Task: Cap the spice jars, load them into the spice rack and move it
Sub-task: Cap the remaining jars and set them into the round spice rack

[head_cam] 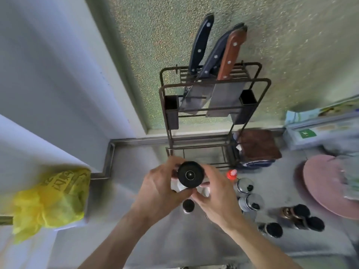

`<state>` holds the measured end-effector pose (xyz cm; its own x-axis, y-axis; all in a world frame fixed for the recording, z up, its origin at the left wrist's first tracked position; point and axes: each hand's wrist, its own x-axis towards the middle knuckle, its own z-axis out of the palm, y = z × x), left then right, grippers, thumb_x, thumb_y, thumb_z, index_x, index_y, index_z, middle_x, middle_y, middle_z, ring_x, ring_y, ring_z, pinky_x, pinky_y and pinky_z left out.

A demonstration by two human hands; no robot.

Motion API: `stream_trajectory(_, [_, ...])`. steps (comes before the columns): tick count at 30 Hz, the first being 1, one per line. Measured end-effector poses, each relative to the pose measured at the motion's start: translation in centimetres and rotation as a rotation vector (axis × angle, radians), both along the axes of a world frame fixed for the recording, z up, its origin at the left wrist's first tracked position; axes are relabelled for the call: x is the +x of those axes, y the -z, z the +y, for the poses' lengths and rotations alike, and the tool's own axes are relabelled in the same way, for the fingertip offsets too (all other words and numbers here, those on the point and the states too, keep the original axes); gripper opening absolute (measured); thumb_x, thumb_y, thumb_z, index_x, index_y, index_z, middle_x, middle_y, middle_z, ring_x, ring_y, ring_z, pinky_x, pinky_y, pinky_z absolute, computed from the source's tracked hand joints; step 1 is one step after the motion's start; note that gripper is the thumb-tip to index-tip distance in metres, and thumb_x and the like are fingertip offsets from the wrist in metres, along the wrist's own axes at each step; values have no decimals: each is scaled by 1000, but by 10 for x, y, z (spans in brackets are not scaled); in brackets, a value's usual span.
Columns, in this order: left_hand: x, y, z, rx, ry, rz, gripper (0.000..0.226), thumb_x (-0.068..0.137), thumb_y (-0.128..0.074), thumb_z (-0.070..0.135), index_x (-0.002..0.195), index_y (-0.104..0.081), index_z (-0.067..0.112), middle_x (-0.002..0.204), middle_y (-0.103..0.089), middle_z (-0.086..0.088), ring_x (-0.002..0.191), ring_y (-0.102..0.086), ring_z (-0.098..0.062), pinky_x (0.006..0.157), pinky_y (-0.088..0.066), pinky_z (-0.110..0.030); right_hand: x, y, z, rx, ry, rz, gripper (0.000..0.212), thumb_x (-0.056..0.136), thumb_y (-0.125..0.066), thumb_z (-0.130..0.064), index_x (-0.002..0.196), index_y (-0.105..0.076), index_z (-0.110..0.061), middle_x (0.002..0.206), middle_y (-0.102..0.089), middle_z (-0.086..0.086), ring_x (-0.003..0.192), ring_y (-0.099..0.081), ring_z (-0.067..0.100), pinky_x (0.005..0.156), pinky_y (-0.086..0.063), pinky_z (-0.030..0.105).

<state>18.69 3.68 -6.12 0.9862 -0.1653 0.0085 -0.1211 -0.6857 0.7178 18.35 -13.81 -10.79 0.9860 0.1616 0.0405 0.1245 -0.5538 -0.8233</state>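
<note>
Both forearms reach up from the near edge of the worktop (174, 239) and meet over its middle. The left hand (159, 191) curls round the pale body of a spice jar (179, 186), gripping it from the left side, while the right hand (215, 199) curls in from the right, its fingertips pinching the rim of the black cap (191, 175) sitting on top of that jar. Whether the cap is seated fully or only resting on the neck cannot be told from above.

Judging by this grip, the step in hand is capping. To do it well, keep the jar upright and steady in the left hand, set the cap level on the neck, and turn it with the right fingertips until it stops, so the thread does not cross.

A small black-topped jar (188, 205) stands just below the hands. More jars wait toward the right side of the worktop: two with shiny metal tops (245, 188) beside a red-capped bottle (232, 174), and a group with black lids (300, 220) nearer the right edge, close to a pink round board (326, 183).

The wire spice rack (204, 150) stands at the far edge against the wall, its lower shelf bare in view, knives (215, 55) slotted in its top. A brown cloth (258, 144) lies beside it, and a yellow bag (52, 200) hangs at the left.
</note>
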Motion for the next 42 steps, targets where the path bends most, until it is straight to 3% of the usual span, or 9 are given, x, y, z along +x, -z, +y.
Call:
stream_trajectory(2, [-5,11,-26,-38,40,62,60,70,-89,37,117,-53,35,103,-72,22,94,-68,6,75,-53,-10,-13,9,-27,-39,62,32,50,75,-87,-14,117,-62,-27,107,-66,-18,98,-65,6,81,-54,14])
stream_trajectory(6, [-21,44,-77,-94,61,164,55,72,-87,27,117,-56,29,105,-73,16,96,-68,2,79,-54,-11,-38,41,-69,-110,147,126,54,72,-87,-12,119,-63,-28,102,-69,-10,92,-68,12,80,-59,32])
stream_trajectory(10, [-41,87,-106,-122,-42,275,57,76,-82,13,126,-58,22,114,-69,1,105,-68,-11,94,-56,-31,-50,80,-81,-124,167,179,56,72,-89,-14,120,-64,-25,106,-71,-10,98,-70,14,85,-59,36])
stream_trajectory(17, [-54,136,-129,-81,-216,402,54,84,-72,5,133,-52,16,118,-68,-6,110,-65,-25,93,-56,-44,-50,130,-79,-111,196,262,43,75,-83,-7,113,-66,-19,103,-73,-2,98,-70,20,84,-60,36])
stream_trajectory(23, [-57,142,-132,-8,-216,372,60,89,-67,6,143,-44,16,125,-66,-5,115,-62,-26,96,-53,-43,-47,144,-77,-80,191,261,46,72,-81,-3,110,-63,-20,100,-73,-2,93,-72,16,79,-61,24])
stream_trajectory(29, [-63,129,-118,16,-229,302,54,91,-65,7,140,-46,19,126,-66,-2,107,-66,-22,92,-56,-39,-53,122,-81,-104,211,215,46,79,-80,-4,119,-60,-15,111,-71,-1,101,-71,19,86,-60,35])
stream_trajectory(35, [-49,126,-59,247,-351,77,43,86,-61,-5,121,-66,20,120,-61,-3,104,-62,-26,76,-59,-40,-80,79,-47,-265,171,-65,43,77,-79,-9,105,-50,-24,96,-56,-7,75,-62,15,60,-49,23])
stream_trajectory(39, [-35,138,-30,443,-264,194,58,84,-58,-8,134,-59,21,145,-48,-6,127,-48,-32,87,-56,-45,-72,86,-2,-362,-7,3,42,88,-71,-18,125,-52,-22,115,-58,-5,93,-66,17,65,-55,29])
stream_trajectory(42, [-31,152,-18,498,-184,241,57,87,-55,-8,137,-56,20,140,-54,-6,121,-56,-31,87,-55,-40,-59,107,23,-491,-60,99,59,96,-64,-19,148,-36,-20,138,-49,1,107,-66,23,80,-57,34])
